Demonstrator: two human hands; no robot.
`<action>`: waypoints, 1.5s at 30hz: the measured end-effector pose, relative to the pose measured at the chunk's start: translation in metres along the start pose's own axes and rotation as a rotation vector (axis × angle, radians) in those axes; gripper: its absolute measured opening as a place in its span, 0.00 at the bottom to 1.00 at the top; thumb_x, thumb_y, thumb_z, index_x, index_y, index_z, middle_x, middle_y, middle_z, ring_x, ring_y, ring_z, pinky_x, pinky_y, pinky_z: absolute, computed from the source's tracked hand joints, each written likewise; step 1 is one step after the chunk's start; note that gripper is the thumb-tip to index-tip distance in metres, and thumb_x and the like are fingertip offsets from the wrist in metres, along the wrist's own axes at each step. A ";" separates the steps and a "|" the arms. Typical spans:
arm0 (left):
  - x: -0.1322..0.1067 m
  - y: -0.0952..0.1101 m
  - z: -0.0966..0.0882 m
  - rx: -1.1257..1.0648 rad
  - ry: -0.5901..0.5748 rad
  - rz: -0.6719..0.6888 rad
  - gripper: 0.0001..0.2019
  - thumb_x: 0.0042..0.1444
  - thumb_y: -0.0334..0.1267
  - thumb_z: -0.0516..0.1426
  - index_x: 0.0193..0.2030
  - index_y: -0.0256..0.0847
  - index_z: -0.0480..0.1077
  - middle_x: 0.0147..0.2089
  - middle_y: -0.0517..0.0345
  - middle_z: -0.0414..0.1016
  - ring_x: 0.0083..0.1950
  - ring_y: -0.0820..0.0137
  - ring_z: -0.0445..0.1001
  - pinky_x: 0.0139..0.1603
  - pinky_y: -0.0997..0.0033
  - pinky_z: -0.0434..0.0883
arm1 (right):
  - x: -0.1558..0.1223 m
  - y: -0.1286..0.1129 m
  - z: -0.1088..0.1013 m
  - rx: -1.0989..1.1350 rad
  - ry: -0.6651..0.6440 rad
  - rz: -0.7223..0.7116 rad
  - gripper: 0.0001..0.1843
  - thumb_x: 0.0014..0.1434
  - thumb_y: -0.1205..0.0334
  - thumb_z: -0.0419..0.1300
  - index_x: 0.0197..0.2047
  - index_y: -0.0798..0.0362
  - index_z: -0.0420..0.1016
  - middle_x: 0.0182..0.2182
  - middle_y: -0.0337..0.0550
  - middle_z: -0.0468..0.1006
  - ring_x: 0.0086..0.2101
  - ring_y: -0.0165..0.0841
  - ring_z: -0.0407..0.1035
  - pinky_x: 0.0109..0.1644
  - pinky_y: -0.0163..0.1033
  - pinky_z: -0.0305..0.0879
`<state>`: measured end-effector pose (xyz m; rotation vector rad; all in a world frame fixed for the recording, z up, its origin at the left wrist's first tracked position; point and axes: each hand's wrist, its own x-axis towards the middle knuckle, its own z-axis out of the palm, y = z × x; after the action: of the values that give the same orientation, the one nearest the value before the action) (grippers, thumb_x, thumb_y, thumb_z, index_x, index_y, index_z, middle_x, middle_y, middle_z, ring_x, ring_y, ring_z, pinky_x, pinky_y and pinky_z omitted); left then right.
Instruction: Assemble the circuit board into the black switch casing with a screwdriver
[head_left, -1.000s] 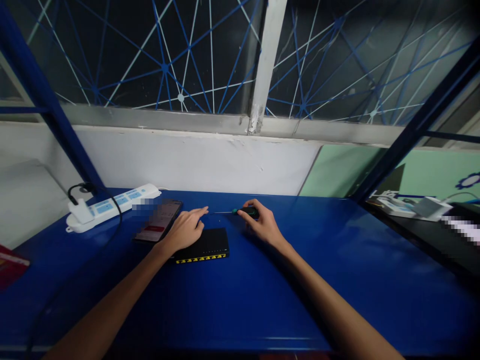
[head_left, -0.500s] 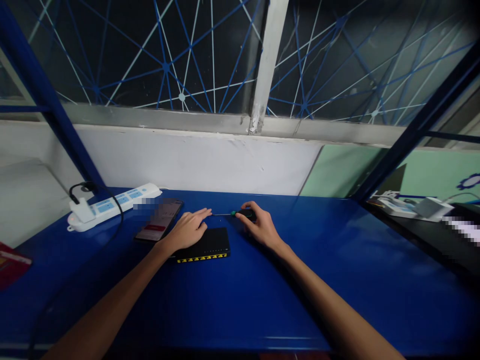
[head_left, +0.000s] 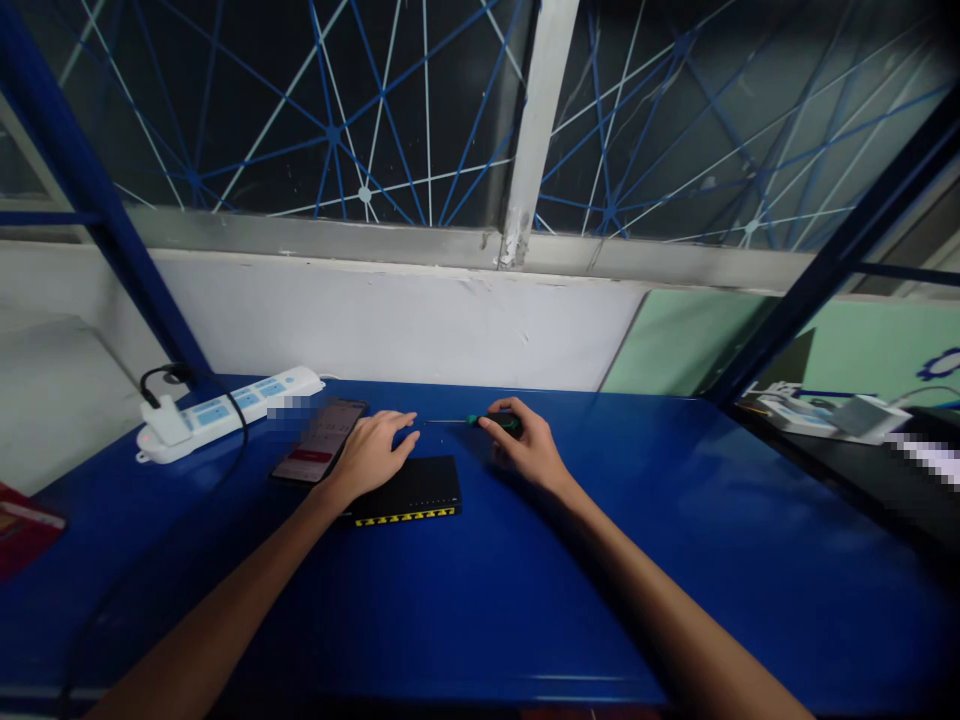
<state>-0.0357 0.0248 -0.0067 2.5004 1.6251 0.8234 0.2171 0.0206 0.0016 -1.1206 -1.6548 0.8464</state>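
Observation:
In my right hand [head_left: 529, 445] is a screwdriver [head_left: 499, 421] with a black and green handle; its thin shaft points left, just behind the black network switch [head_left: 420, 483]. The switch lies flat, its row of yellow ports facing me. My left hand [head_left: 377, 450] is over the switch's back left corner, thumb and fingers apart, holding nothing; whether the palm touches the casing I cannot tell. A tiny speck [head_left: 442, 441] lies between the switch and the screwdriver shaft. Left of my left hand lies a phone [head_left: 319, 445] with its screen lit.
A white power strip [head_left: 247, 402] with a plugged-in adapter stands at the back left, its black cable [head_left: 241, 440] trailing forward. A red packet [head_left: 26, 525] lies at the left edge. White devices [head_left: 855, 415] sit at the right on a dark surface. Blue posts rise on both sides.
My right hand has drawn the screwdriver slightly right and back, so its tip is apart from my left fingers. The left fingers have pulled back a little to the left.

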 end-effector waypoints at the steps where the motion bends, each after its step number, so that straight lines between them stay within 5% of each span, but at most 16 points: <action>1: 0.000 -0.001 0.000 -0.025 0.021 -0.003 0.18 0.61 0.44 0.52 0.53 0.39 0.73 0.51 0.50 0.77 0.54 0.58 0.74 0.55 0.57 0.68 | 0.000 -0.002 -0.001 0.048 -0.001 0.009 0.16 0.57 0.47 0.60 0.41 0.48 0.65 0.16 0.32 0.70 0.14 0.30 0.65 0.17 0.33 0.60; 10: 0.001 -0.002 0.000 -0.192 0.123 -0.031 0.11 0.56 0.43 0.58 0.39 0.42 0.79 0.41 0.54 0.81 0.44 0.60 0.77 0.48 0.60 0.71 | 0.000 -0.014 -0.002 0.279 -0.035 0.056 0.15 0.55 0.50 0.63 0.39 0.49 0.65 0.17 0.31 0.69 0.16 0.30 0.67 0.16 0.34 0.63; 33: 0.000 -0.003 0.002 -0.113 0.195 0.018 0.08 0.57 0.37 0.57 0.35 0.43 0.79 0.37 0.57 0.81 0.38 0.64 0.78 0.40 0.66 0.71 | -0.002 -0.016 -0.002 0.178 -0.097 0.036 0.15 0.56 0.50 0.62 0.40 0.50 0.65 0.15 0.31 0.70 0.15 0.30 0.66 0.17 0.34 0.62; 45: -0.001 0.001 -0.002 0.003 0.190 0.091 0.09 0.58 0.37 0.55 0.34 0.46 0.79 0.37 0.58 0.81 0.40 0.62 0.76 0.44 0.61 0.69 | -0.004 -0.018 -0.001 0.149 -0.098 0.025 0.15 0.57 0.49 0.62 0.40 0.50 0.66 0.16 0.32 0.70 0.15 0.31 0.67 0.18 0.35 0.62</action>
<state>-0.0361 0.0227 -0.0051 2.5858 1.5731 1.1009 0.2135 0.0111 0.0170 -1.0128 -1.6305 1.0377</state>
